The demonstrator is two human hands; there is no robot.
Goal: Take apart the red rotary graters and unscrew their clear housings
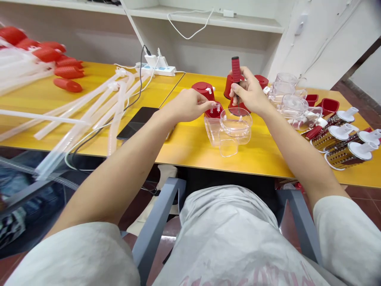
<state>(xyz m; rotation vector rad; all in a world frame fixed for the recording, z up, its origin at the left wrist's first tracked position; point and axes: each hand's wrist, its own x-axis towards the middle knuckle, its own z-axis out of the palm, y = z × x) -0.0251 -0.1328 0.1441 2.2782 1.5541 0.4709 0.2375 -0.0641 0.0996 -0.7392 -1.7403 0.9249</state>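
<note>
My right hand [249, 93] is closed round a screwdriver with a red and black handle [235, 68], held upright with its shaft pointing down into a clear plastic housing [235, 129] on the yellow table [190, 145]. My left hand [187, 105] has its fingers pinched on the housing's left edge, next to a red part [213, 112] behind it. Another red plastic cap [204, 89] stands just beyond my left hand.
A black phone [137, 122] lies left of my left arm. Long white plastic tubes [98, 103] and red handles [67, 71] fill the left side. Clear housings [290, 101], red trays [327, 105] and metal grater drums [342, 149] crowd the right. A power strip [157, 67] sits at the back.
</note>
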